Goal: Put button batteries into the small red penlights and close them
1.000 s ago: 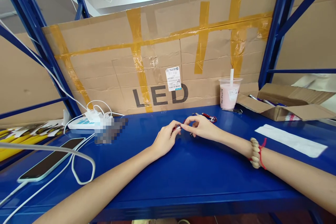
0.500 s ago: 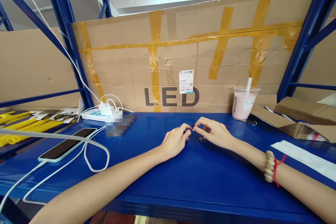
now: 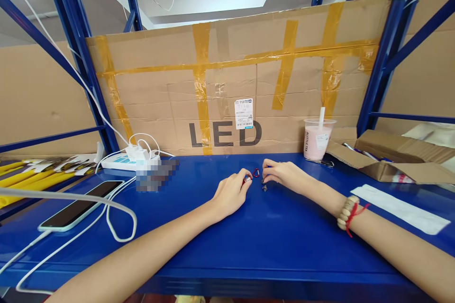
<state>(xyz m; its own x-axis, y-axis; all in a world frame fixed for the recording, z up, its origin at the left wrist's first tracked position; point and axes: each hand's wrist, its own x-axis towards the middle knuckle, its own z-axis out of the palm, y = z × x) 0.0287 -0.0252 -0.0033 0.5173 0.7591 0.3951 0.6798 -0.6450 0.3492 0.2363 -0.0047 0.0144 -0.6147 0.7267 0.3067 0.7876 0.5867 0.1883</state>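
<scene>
My left hand (image 3: 231,194) is closed in a pinch on a small red and silver piece (image 3: 247,179), mostly covered by the fingertips. Just beyond its fingers, a small red loop (image 3: 256,173) shows on the blue shelf. To the right, my right hand (image 3: 284,175) has its thumb and fingers pinched together at a small dark metallic piece (image 3: 264,188) below the fingertips. Whether that piece hangs from the fingers or rests on the shelf is unclear. A narrow gap separates the two hands.
A pink drink cup (image 3: 316,139) with a straw stands behind my right hand. An open cardboard box (image 3: 401,165) and a white paper strip (image 3: 400,208) lie on the right. On the left are a phone (image 3: 80,206), white cables and a power strip (image 3: 119,162).
My hands have drawn slightly apart, and the red loop now shows between them. The whole view has shifted, with the shelf and its things appearing further left.
</scene>
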